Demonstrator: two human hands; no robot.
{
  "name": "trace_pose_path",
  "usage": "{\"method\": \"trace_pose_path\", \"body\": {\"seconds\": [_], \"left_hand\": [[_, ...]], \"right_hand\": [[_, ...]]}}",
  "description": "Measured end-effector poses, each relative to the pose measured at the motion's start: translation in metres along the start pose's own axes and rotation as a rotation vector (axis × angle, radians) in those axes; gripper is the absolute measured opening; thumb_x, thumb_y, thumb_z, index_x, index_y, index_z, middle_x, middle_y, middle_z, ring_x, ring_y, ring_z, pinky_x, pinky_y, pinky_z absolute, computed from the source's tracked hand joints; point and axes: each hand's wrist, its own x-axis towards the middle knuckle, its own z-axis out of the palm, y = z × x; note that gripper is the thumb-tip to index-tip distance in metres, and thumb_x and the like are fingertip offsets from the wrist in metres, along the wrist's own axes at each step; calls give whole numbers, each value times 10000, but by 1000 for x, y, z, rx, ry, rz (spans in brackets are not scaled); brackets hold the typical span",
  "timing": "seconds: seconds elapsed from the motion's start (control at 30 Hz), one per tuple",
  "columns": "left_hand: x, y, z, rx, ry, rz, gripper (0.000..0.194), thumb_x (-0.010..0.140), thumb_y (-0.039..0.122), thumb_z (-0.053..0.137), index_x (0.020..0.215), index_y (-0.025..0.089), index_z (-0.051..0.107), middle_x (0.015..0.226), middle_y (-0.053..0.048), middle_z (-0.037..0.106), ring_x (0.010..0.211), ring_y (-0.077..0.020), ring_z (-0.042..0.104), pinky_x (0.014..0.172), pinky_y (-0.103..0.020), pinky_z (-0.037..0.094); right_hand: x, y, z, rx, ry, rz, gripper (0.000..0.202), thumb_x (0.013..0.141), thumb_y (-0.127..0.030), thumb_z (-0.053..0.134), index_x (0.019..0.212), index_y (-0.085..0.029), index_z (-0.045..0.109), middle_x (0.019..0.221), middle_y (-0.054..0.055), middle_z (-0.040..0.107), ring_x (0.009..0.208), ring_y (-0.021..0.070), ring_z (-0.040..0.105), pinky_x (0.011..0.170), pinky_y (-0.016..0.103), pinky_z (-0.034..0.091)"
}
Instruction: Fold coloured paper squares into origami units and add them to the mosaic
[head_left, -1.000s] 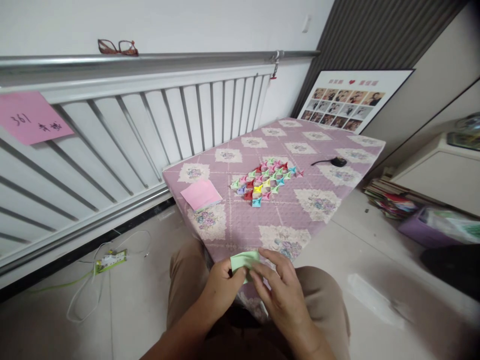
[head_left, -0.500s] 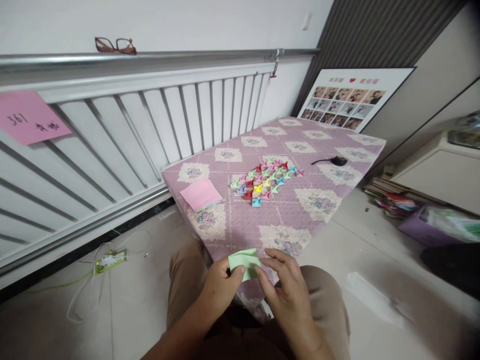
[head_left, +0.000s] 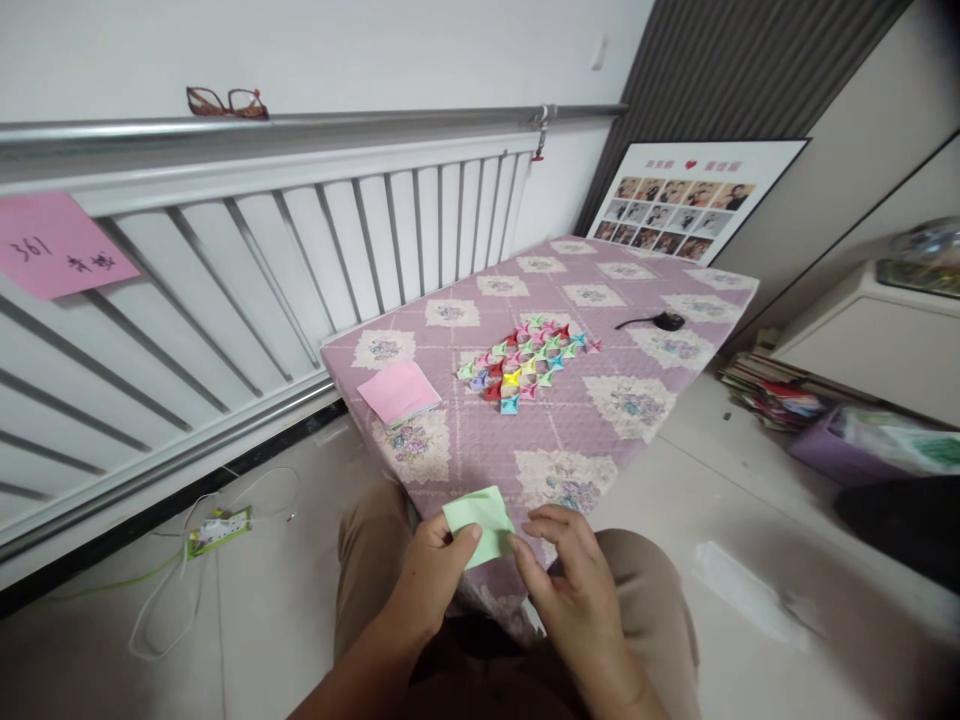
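Note:
A light green square of paper (head_left: 486, 512) is pinched by its left side in my left hand (head_left: 435, 565), thumb on top and fingers beneath. It bears a crease and lies nearly flat over the table's near corner. My right hand (head_left: 574, 580) is beside the paper's right edge, its thumb tip at that edge and its other fingers curved apart. Farther back on the table are several small folded paper pieces (head_left: 511, 379) in many colours, arranged in slanting rows. A stack of pink paper squares (head_left: 399, 391) sits at the table's left edge.
The table has a purple floral cloth (head_left: 480, 450). A dark, long-handled object (head_left: 667, 321) and a photo board (head_left: 675, 205) are farther back. On the left, a white radiator (head_left: 300, 270) carries a pink note (head_left: 60, 245); glasses (head_left: 227, 102) rest above. A power strip (head_left: 221, 530) lies on the floor.
The green paper has shifted slightly left and up with my left hand, and its raised upper part now looks flatter. My right hand's fingers are a little farther from the paper.

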Motion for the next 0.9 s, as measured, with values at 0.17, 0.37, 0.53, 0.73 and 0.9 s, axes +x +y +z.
{"method": "trace_pose_path", "body": {"seconds": [0.17, 0.37, 0.53, 0.73, 0.9], "left_hand": [[-3, -4, 4, -255, -48, -41, 293, 756, 393, 672, 878, 127, 668, 702, -6, 599, 605, -104, 476, 575, -216, 363], [-8, -1, 12, -477, -98, -96, 291, 715, 375, 740, 863, 137, 661, 697, -9, 601, 610, -102, 495, 586, -220, 381], [-10, 2, 15, -514, -122, -101, 264, 727, 353, 738, 866, 140, 667, 732, -26, 630, 636, -110, 522, 609, -226, 391], [-10, 2, 17, -502, -145, -83, 227, 746, 340, 723, 858, 151, 668, 748, -26, 643, 661, -118, 538, 640, -233, 399], [-11, 3, 18, -492, -143, -66, 190, 745, 317, 715, 842, 159, 675, 738, -15, 636, 648, -116, 532, 634, -228, 391]], "right_hand": [[1, -4, 0, 48, -27, 18, 70, 831, -200, 622, 868, -230, 571, 888, 32, 565, 836, 169, 580, 702, 297, 507], [-1, -5, 1, 52, -41, -19, 72, 824, -172, 621, 815, -225, 572, 890, 29, 554, 829, 162, 565, 705, 292, 490], [-2, -8, -1, 59, -70, -26, 85, 818, -163, 617, 775, -222, 573, 912, 35, 564, 843, 166, 561, 707, 292, 487], [-2, -9, -4, 55, -65, -72, 77, 835, -161, 595, 788, -219, 574, 932, 44, 568, 863, 173, 563, 720, 307, 487], [-4, -10, -4, 45, -97, -94, 76, 837, -152, 592, 796, -215, 580, 955, 53, 571, 887, 178, 558, 739, 320, 480]]}}
